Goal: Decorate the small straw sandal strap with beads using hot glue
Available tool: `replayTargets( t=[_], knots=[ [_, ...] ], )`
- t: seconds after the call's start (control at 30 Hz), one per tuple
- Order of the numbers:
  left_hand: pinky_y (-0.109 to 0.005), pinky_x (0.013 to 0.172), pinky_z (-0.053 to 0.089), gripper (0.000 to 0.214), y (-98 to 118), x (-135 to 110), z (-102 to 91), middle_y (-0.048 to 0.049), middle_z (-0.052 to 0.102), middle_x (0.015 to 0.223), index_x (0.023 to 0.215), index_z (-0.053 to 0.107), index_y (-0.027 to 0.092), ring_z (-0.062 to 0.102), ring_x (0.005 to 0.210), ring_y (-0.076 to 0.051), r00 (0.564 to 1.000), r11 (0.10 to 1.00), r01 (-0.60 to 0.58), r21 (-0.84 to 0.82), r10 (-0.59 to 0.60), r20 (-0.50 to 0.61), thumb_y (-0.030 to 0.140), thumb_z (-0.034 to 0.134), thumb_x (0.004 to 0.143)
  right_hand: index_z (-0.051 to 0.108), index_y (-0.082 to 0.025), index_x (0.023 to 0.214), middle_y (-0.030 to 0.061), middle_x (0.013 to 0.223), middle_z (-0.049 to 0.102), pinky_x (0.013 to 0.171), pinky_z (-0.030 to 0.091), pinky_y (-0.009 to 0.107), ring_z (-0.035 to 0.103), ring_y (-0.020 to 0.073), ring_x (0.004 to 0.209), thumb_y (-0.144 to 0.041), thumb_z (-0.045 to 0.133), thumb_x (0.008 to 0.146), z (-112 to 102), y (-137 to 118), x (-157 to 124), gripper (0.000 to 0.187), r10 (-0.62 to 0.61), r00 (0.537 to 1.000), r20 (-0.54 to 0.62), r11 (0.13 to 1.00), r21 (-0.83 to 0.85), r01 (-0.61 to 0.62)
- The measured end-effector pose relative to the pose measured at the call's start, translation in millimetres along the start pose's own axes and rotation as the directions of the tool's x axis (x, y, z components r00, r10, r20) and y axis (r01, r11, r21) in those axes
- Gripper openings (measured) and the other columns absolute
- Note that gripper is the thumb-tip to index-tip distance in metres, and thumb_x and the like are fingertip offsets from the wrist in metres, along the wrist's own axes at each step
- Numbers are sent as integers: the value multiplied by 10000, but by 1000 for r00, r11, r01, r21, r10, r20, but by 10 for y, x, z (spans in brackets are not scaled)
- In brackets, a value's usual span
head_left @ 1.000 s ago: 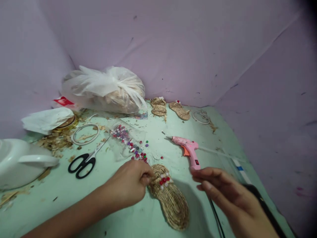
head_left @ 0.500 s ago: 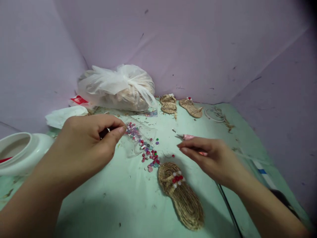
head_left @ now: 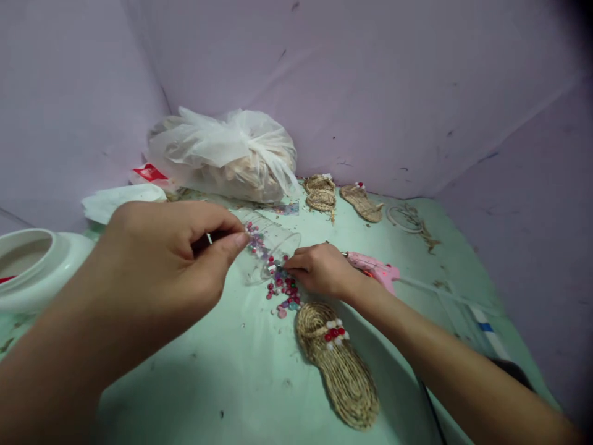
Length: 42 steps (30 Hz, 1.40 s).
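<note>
1. A tied plastic bag (head_left: 222, 157) stood at the back of the table (head_left: 208, 389), with two woven sandals (head_left: 361, 203) beside it; how finished those were could not be judged.
2. The nearer woven sandal (head_left: 347, 377) lay flat on the table, untouched. Red and white beads (head_left: 335, 334) already sat across its strap, so its trimming looked well along, perhaps complete.
3. The left hand (head_left: 171, 247) hung near the closed end of the tipped clear cup (head_left: 280, 233), thumb and forefinger pinched; whether they gripped anything could not be told.
4. The right hand (head_left: 324, 269) had its fingertips among beads at the cup's mouth, its grip hidden; the pink glue gun (head_left: 377, 269) lay unheld behind it.
5. Many loose beads (head_left: 283, 288) were unset, in and before the cup.
6. No brand or writing was legible, even on the red-marked packet (head_left: 151, 173).
</note>
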<state>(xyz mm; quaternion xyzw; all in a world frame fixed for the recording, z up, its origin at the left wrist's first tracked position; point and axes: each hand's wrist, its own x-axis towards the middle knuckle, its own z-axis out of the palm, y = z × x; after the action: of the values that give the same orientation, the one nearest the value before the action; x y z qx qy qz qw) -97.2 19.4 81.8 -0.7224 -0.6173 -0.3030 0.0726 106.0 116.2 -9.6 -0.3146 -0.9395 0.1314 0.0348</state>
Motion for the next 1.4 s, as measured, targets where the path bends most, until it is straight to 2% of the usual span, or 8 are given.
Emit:
replayTargets(
  t=[0.3,0.4,0.5,0.57,0.63,0.73,1.0,1.4],
  knots=[
    [-162,379,271,147,92,6,13,103,590,495,702,651,244,459,398,-54,998,999,-27,-22,28,61,335,551,760,675,-197,776,40,760,696,552,292,263,574,151,634,-160,551,729,-49,30,-24,138,0,1000,-10,1000,30,0],
    [-186,439,345,148,194,4,49,77,632,568,671,646,232,525,478,-78,992,991,6,-130,10,124,289,541,759,658,-189,855,47,822,693,596,345,258,582,153,690,-187,512,777,-213,2,-168,164,131,981,-142,987,114,-115],
    [-187,538,404,102,326,-47,125,52,651,641,697,641,211,570,573,-86,987,960,-22,-280,66,150,189,557,749,601,-146,918,42,718,636,487,345,224,511,105,539,-294,403,873,-424,-144,-477,251,367,892,-264,889,381,-254],
    [-181,577,414,111,418,-95,180,35,645,665,703,637,194,573,604,-82,980,924,-36,-380,107,168,141,553,753,594,-161,804,-29,568,536,393,271,191,367,56,407,-369,563,775,-507,-293,-715,212,595,798,-99,416,887,-199],
    [-174,596,418,122,499,-141,225,28,637,670,699,631,183,571,619,-79,973,881,-16,-473,123,197,118,548,761,597,-159,718,-62,506,475,363,201,168,288,24,378,-368,690,663,-509,-439,-909,235,569,815,114,-23,992,-122],
    [-172,608,429,118,590,-194,271,22,643,675,691,626,177,578,632,-83,960,814,73,-576,98,261,114,556,763,607,-133,670,-55,497,493,361,158,157,277,0,372,-342,745,630,-396,-580,-1044,254,446,852,273,-295,944,-148],
    [-187,513,428,147,694,-251,355,0,624,602,678,678,160,540,535,-95,891,699,282,-657,64,450,129,550,742,593,-105,665,-47,505,521,329,165,147,300,-13,335,-349,730,671,-166,-580,-972,280,313,900,303,-435,888,-147],
    [-210,556,435,169,724,-258,366,-20,631,609,689,708,152,571,580,-117,879,688,296,-663,74,470,128,549,740,588,-108,648,-55,469,529,305,198,134,314,-11,312,-371,740,657,-166,-641,-952,303,321,895,310,-439,886,-149]
  ],
)
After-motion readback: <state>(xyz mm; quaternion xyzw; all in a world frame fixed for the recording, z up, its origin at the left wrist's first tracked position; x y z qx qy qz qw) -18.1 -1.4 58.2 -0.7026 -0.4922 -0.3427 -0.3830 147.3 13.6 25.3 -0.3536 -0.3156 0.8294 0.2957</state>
